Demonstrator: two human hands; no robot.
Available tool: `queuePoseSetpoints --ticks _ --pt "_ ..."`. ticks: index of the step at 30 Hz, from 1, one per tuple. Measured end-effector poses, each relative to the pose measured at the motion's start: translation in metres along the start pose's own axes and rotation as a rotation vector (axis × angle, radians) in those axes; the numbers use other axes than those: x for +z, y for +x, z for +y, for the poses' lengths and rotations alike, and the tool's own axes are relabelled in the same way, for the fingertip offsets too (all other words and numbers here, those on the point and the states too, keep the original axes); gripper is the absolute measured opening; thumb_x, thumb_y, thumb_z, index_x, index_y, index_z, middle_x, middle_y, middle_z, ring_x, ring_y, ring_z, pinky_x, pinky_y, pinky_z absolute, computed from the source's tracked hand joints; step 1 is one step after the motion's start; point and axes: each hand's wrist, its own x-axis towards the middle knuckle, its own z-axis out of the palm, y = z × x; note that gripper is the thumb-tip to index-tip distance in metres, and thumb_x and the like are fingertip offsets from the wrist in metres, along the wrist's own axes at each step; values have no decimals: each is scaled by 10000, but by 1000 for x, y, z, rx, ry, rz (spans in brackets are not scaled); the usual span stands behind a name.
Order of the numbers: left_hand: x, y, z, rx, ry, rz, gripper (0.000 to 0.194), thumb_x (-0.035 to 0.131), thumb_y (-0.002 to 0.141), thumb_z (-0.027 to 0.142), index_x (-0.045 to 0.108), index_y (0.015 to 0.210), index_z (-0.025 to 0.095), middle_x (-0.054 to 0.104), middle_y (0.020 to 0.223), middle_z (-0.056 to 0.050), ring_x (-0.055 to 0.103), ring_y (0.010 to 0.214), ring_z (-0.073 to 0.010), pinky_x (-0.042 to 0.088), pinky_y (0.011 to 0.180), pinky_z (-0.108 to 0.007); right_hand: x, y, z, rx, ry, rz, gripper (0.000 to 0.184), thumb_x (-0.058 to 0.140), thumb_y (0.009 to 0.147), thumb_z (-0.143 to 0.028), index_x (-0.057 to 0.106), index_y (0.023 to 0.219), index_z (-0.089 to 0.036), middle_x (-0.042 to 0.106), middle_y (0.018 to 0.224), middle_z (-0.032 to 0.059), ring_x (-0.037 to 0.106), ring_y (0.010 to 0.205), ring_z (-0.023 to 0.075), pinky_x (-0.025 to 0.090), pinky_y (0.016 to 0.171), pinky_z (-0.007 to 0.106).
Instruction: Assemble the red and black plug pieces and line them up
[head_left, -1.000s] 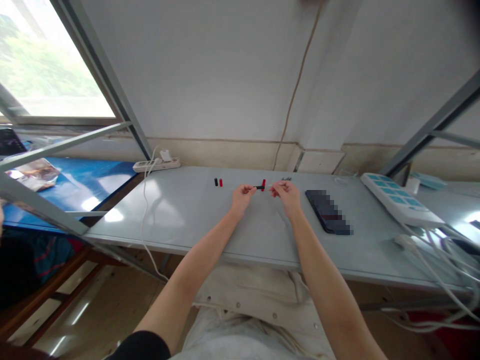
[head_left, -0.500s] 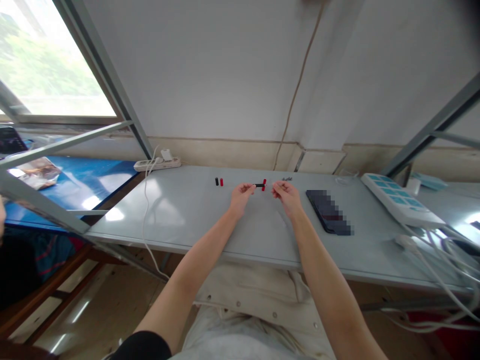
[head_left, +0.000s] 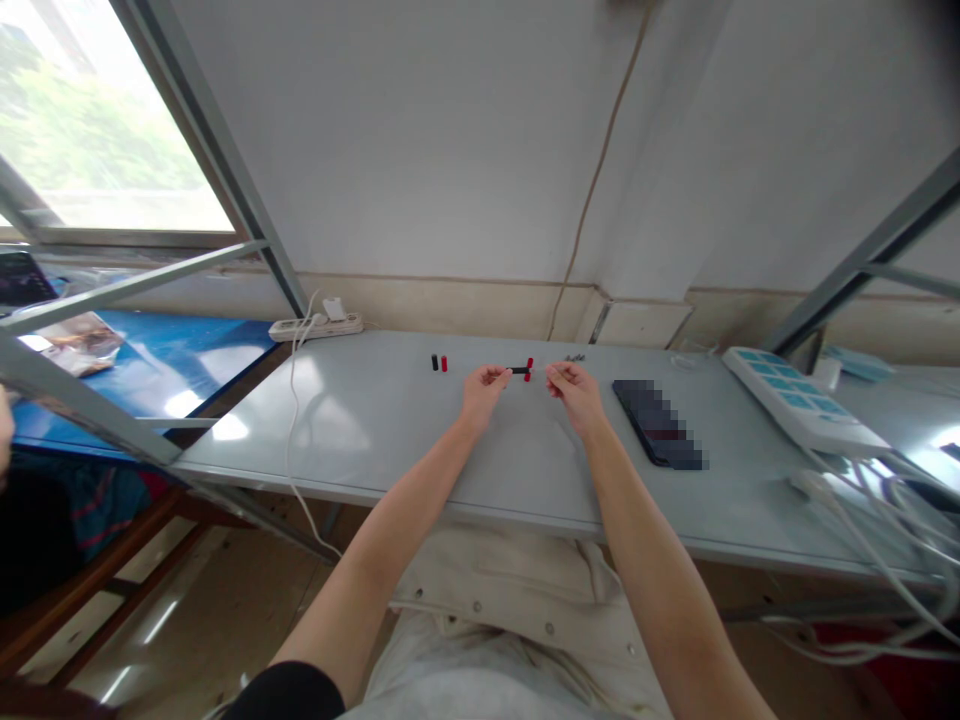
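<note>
Both bare hands are raised over the middle of the pale grey metal counter (head_left: 360, 420), well toward its far edge. The left hand (head_left: 482, 385) has its fingers pinched narrow on the near end of a small black rod with a red piece at its far end (head_left: 521, 370) — the rod lies roughly level between the two hands. The right hand (head_left: 571, 383) is curled with its fingertips drawn close together just beside the red end; whether they grip anything cannot be told at this size.

To the left of the hands, a short black cap and a short red cap (head_left: 439, 363) stand side by side on the counter. A dark phone (head_left: 658, 422) lies flat to the right of the right hand — further right sits a white power strip with blue sockets (head_left: 802, 411). Another white power strip (head_left: 316, 325) rests at the counter's far left corner.
</note>
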Motion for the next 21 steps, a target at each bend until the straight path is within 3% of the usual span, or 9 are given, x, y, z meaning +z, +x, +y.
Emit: queuePoseSetpoints --ticks 9,16,21 --pt "0 -1 -2 -21 -45 -74 193 641 615 319 580 695 155 560 602 11 459 530 -62 369 553 -212 2 -1 2 -30 -71 -58 346 620 621 -498 547 738 -181 518 547 -34 431 458 74 338 453 212" --pt "1 0 -3 35 -106 -100 235 644 616 346 557 714 150 614 689 -21 491 551 -68 393 569 -223 15 -7 6 -175 -392 -58 449 290 788 -604 462 687 -202 498 565 -16 427 461 100 351 506 250" --pt "2 -2 1 46 -155 -126 312 656 602 365 566 801 142 621 694 -32 511 569 -76 402 584 -227 16 -12 4 -238 -598 -35 498 182 815 -600 415 619 -205 450 523 -14 425 518 118 326 541 243"
